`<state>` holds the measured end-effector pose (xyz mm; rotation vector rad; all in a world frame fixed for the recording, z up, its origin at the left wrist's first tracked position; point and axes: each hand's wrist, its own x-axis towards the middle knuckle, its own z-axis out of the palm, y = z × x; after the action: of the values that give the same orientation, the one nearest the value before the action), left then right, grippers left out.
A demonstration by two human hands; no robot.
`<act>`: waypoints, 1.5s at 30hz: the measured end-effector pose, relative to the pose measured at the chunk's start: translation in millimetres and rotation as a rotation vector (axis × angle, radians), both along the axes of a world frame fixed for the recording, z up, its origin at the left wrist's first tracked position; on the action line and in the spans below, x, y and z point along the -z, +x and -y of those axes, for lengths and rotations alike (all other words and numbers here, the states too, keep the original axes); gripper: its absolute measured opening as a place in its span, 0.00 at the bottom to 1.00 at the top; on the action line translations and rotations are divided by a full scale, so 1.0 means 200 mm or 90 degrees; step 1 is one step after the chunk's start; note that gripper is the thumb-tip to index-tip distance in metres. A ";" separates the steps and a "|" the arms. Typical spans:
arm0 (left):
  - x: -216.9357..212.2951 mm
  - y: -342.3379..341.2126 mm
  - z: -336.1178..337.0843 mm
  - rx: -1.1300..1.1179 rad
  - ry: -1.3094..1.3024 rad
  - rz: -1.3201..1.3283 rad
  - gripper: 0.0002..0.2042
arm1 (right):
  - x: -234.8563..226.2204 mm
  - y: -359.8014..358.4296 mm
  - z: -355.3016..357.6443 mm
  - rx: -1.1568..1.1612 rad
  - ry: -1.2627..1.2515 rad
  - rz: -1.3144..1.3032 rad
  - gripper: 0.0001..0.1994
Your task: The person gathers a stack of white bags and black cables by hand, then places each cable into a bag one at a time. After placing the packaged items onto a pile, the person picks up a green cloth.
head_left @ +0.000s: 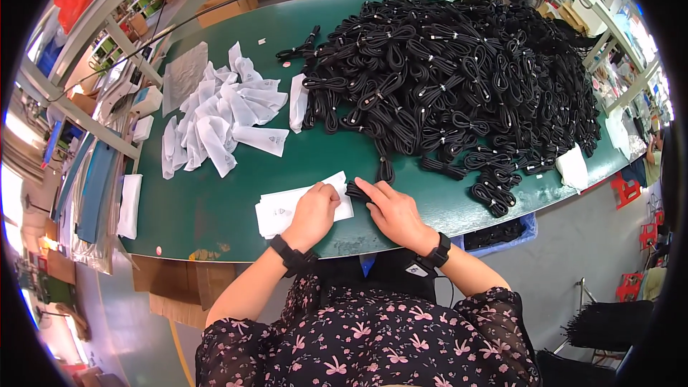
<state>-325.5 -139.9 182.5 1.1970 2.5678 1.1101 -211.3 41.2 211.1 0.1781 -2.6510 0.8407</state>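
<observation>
Flat white paper bags (274,209) lie in a small stack at the near edge of the table. My left hand (313,213) rests on this stack, its fingers curled closed at the right end of the top bag. Just to the right, my right hand (396,215) grips a coiled black cable (355,191), whose end points at that bag's edge. My fingers hide most of the coil. Beyond my hands spreads a big heap of bundled black cables (459,79). Farther left lies a loose pile of filled-looking white bags (218,115).
The green table (179,208) has a curved near edge. A clear plastic sheet (185,75) lies at its far left. Under the right edge stands a blue-lined bin (502,235) of black items. Metal frame posts (79,111) rise on the left; red stools (629,287) stand at right.
</observation>
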 end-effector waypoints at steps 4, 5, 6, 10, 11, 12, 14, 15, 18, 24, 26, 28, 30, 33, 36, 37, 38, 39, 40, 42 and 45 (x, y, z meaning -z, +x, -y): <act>-0.09 -0.01 0.02 -0.004 -0.008 0.152 0.03 | 0.02 -0.01 0.01 -0.010 0.011 -0.034 0.29; -0.11 -0.01 0.02 -0.003 -0.017 0.208 0.03 | 0.02 -0.01 0.02 -0.009 0.010 -0.034 0.29; -0.10 0.00 0.02 -0.002 -0.017 0.208 0.03 | 0.02 -0.01 0.02 -0.003 0.009 -0.029 0.29; -0.06 0.05 0.04 0.018 0.037 0.011 0.03 | 0.01 -0.01 0.04 0.009 -0.020 -0.035 0.28; -0.06 0.05 0.05 0.027 0.005 0.011 0.03 | 0.01 -0.01 0.05 0.015 -0.045 -0.051 0.27; -0.06 0.05 0.05 0.035 -0.026 0.010 0.04 | 0.01 -0.02 0.05 0.021 -0.069 -0.067 0.25; -0.06 0.05 0.05 0.044 -0.057 0.009 0.04 | 0.02 -0.01 0.05 0.045 -0.126 -0.034 0.24; -0.04 0.05 0.05 0.030 -0.041 0.007 0.04 | 0.02 -0.01 0.05 0.070 -0.184 -0.002 0.22; -0.04 0.05 0.05 0.004 -0.009 0.004 0.04 | 0.01 -0.01 0.04 0.098 -0.356 0.031 0.19; -0.07 0.08 0.06 0.026 -0.011 0.004 0.03 | 0.04 -0.02 0.01 0.083 -0.622 0.007 0.16; -0.04 0.06 0.06 0.035 -0.029 -0.024 0.03 | 0.04 0.01 -0.02 0.094 -0.510 0.018 0.16; -0.03 0.02 0.06 0.026 -0.001 0.006 0.03 | 0.04 0.04 -0.05 0.116 -0.284 0.030 0.15; -0.02 0.02 0.07 0.019 0.013 0.021 0.03 | 0.05 0.07 -0.07 0.114 -0.226 0.056 0.15; -0.05 0.01 0.09 -0.015 0.030 0.163 0.03 | 0.05 0.09 -0.07 0.117 -0.105 0.098 0.15; -0.06 0.01 0.11 -0.020 0.038 0.185 0.03 | 0.03 0.09 -0.04 0.094 -0.159 0.019 0.15; -0.06 0.01 0.11 -0.024 0.041 0.198 0.02 | 0.02 0.09 -0.02 0.094 -0.159 0.018 0.15; -0.07 0.02 0.11 -0.025 0.041 0.197 0.02 | -0.02 0.09 0.01 0.078 -0.160 0.009 0.15; -0.08 0.03 0.11 -0.029 0.048 0.193 0.03 | -0.05 0.10 0.04 0.062 -0.161 0.000 0.15; -0.09 0.04 0.11 -0.033 0.055 0.189 0.03 | -0.06 0.10 0.05 0.047 -0.162 -0.009 0.15; -0.08 0.04 0.11 -0.038 0.063 0.185 0.03 | -0.04 0.09 0.07 0.015 -0.110 -0.030 0.15; -0.07 0.05 0.11 -0.072 0.127 0.185 0.03 | -0.01 0.08 0.06 -0.052 -0.005 -0.072 0.14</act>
<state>-316.0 -162.9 196.4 0.8546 2.3713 1.4721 -195.8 29.4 213.5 0.3246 -2.5498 0.8407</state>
